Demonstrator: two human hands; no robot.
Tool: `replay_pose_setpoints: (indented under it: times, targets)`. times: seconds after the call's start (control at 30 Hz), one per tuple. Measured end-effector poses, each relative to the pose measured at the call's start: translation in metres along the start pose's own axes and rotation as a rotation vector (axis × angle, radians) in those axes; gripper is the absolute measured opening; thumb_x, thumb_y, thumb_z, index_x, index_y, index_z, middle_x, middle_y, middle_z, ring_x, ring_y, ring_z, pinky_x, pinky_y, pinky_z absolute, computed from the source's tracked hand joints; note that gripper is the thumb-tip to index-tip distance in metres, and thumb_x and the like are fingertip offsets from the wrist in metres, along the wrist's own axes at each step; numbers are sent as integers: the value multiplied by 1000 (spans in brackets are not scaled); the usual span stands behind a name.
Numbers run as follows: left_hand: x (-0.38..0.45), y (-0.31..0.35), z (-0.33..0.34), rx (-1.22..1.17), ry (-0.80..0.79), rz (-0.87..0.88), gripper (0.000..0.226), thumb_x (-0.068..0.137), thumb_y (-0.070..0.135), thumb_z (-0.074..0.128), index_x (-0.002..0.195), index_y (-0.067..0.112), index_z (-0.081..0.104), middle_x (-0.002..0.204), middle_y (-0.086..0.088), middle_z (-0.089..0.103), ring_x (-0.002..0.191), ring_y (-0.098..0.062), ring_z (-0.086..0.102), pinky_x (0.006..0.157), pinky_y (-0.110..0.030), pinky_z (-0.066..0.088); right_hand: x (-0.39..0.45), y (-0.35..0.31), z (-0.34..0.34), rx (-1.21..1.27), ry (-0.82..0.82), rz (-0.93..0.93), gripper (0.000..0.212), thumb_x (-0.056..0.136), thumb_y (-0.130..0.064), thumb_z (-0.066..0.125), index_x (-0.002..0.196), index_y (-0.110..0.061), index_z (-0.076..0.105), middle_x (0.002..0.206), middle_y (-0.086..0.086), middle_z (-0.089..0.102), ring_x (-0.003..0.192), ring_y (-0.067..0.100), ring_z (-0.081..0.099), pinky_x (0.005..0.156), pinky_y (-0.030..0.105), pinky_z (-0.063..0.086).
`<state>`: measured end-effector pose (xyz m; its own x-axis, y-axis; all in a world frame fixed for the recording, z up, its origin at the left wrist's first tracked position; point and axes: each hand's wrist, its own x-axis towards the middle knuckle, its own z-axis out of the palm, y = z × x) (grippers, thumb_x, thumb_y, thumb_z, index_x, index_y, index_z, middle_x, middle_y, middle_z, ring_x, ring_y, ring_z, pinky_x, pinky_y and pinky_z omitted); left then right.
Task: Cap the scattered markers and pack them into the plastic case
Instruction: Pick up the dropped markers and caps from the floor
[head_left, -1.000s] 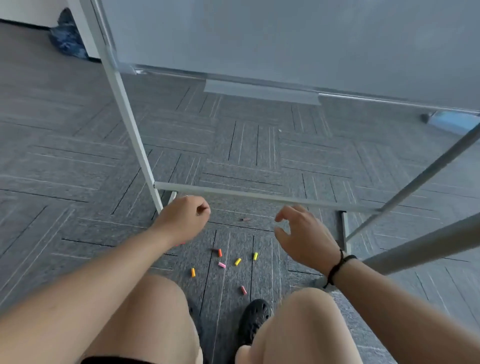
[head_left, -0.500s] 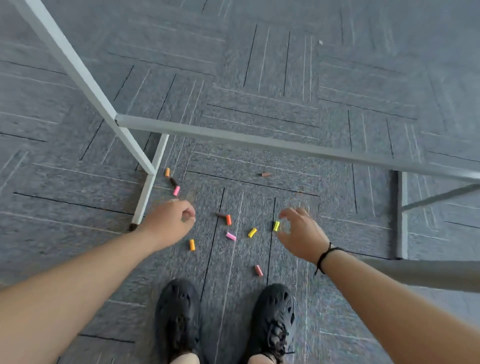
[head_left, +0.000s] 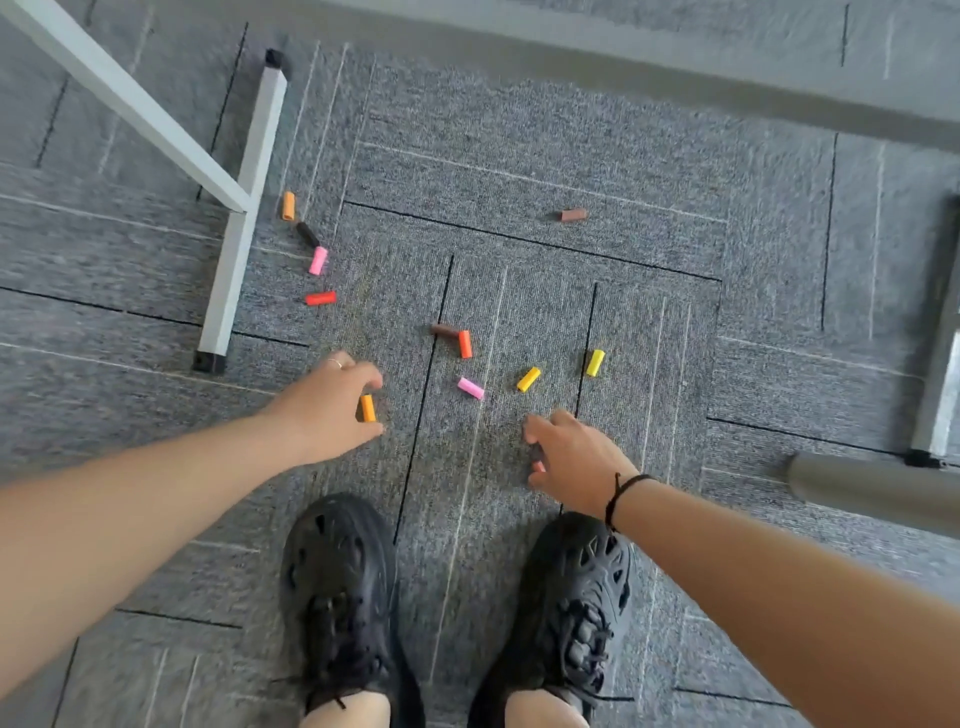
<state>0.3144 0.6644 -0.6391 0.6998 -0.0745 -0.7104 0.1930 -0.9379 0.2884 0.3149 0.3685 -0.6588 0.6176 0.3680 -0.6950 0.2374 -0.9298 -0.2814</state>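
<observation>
The left hand (head_left: 324, 410) is reaching down to the gray carpet floor (head_left: 519, 171). Its fingers and thumb are curling round a small orange cap (head_left: 368, 408), which is standing almost upright between them. The right hand (head_left: 569, 462) is reaching down too, with its fingers bent over a little pink-red cap (head_left: 539, 466). That cap is mostly hiding under the fingers, so I cannot tell if the hand is holding it yet.

More caps are lying on the floor in front of the hands. A pink cap (head_left: 470, 388) and two yellow caps (head_left: 528, 379) (head_left: 595, 362) are lying near the right hand. A red-orange cap (head_left: 465, 344) is touching a brown cap (head_left: 444, 329). Four more are lying beside the white metal leg (head_left: 239, 218): orange (head_left: 288, 206), black (head_left: 307, 234), pink (head_left: 318, 260) and red (head_left: 320, 298). One brown cap (head_left: 573, 214) is lying far off alone.

Two black shoes (head_left: 343, 587) are standing below the hands.
</observation>
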Motion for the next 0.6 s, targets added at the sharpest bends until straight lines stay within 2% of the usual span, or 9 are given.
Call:
replay_pose_setpoints:
  times: [0.13,0.23,0.3,0.37,0.43,0.5,0.6]
  targets:
    - [10,-8,6,18,18,4,53,81,42,77,124,23,54,128,-4,45,97,-19,61,92,-41,54,9,3,5,-2,18,-14,20,93,-7,62,110,-14,53,100,4,57,78,19,62,74,36,60]
    - [18,-6,10,55,34,-8,44,81,44,78,110,26,51,134,-11,44,94,-23,62,87,-45,56,13,7,2,10,51,-20,26,91,8,51,108,-12,53,91,5,61,74,20,63,69,38,61]
    - [23,-3,11,65,59,-14,41,80,41,79,103,27,47,136,-14,43,89,-26,62,83,-45,56,15,9,-2,72,93,13,26,91,6,57,111,-11,54,97,5,61,78,20,64,72,37,61]
    - [25,-1,13,55,77,-1,41,81,36,80,102,25,47,125,-9,47,84,-23,59,81,-43,55,14,10,-5,114,115,42,28,89,-10,69,114,-11,56,105,3,59,84,20,64,80,36,60]
    - [26,0,14,37,77,18,40,82,31,80,105,22,48,113,-4,49,84,-20,56,80,-40,52,12,12,-5,151,90,79,36,86,-19,76,114,-12,55,105,3,57,86,21,62,82,36,58]
    - [28,0,15,22,74,31,40,82,28,80,106,21,49,105,-1,50,86,-20,55,77,-37,48,11,10,-4,158,76,103,35,86,-15,75,113,-11,54,104,5,56,84,22,60,78,35,57]
    - [30,-1,14,-6,74,27,38,82,25,80,105,22,49,102,1,49,87,-21,55,76,-36,48,14,8,-3,183,99,128,28,87,1,66,109,-12,54,100,7,58,81,23,60,73,37,59]
